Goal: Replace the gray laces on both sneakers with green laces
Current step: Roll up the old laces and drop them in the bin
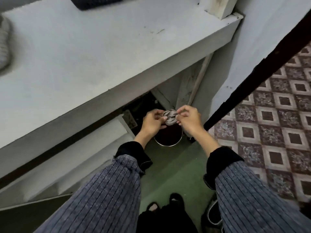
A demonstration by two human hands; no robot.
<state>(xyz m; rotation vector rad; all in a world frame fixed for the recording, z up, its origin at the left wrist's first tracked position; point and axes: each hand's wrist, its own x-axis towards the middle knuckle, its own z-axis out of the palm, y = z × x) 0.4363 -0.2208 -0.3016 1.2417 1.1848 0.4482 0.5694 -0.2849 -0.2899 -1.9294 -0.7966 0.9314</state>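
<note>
The bundled gray laces are pinched by both hands, left and right, above the bin; they are best released together, squarely over it.

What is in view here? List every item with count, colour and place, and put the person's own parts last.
bundle of gray laces: one, gray, held between both hands above the bin
bin: one, dark inside with a shiny metal rim, on the floor under the hands
table: one, white, upper left, running across the frame
dark woven item: one, dark, top edge of the table, cut off by the frame
gray item: one, gray, left edge of the table, blurred, possibly a sneaker
floor mat: one, green, under the bin
patterned floor: brown and white diamonds, right side
left hand: pinches the bundle from the left
right hand: pinches the bundle from the right
sleeves: two, blue-gray ribbed with dark cuffs, bottom of the frame
</note>
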